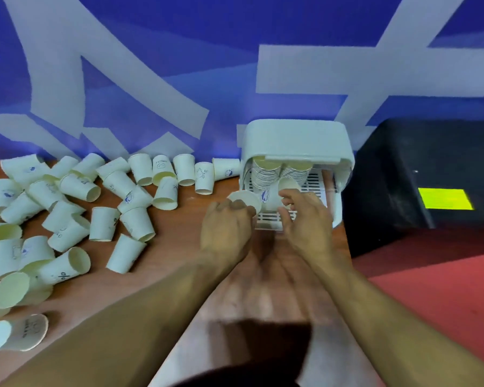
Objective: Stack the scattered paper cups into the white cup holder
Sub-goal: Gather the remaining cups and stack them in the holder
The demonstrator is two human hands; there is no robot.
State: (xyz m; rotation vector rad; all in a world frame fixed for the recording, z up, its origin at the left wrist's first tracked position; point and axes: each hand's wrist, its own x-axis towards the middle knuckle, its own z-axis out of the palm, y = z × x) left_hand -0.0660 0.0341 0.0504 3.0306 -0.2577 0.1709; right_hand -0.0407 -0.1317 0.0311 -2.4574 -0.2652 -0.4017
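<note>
**Paper cups strewn at the left, two more in the hands at the holder**

Paper cups (104, 223), pale with small blue prints, lie scattered over the left half of the brown wooden tabletop (168, 236). Most are on their sides, mouths facing every way, and some overlap. A looser row of them stands along the back edge against the blue wall with broad white strokes (179, 65).

Right of the pile, the left hand (227, 230) reaches forward with its fingers curled round one cup (245, 201), whose round end faces the camera just in front of the holder's left edge. Close beside it, the right hand (305, 222) pinches a second cup (288, 185) at its fingertips and holds it within the holder's open front, just below the stacks. Both forearms run in from the bottom edge of the view.

The white cup holder (296, 141) stands at the back right of the tabletop, against the wall, with a rounded top and a slatted base. Under the top hang two nested stacks side by side, a left stack (264, 174) and a right stack (298, 170), their rims showing as tight rings.

Further right, off the tabletop, sits a black box (419, 163) bearing a yellow label (444, 199), with a red floor (444, 289) in front of it.
</note>
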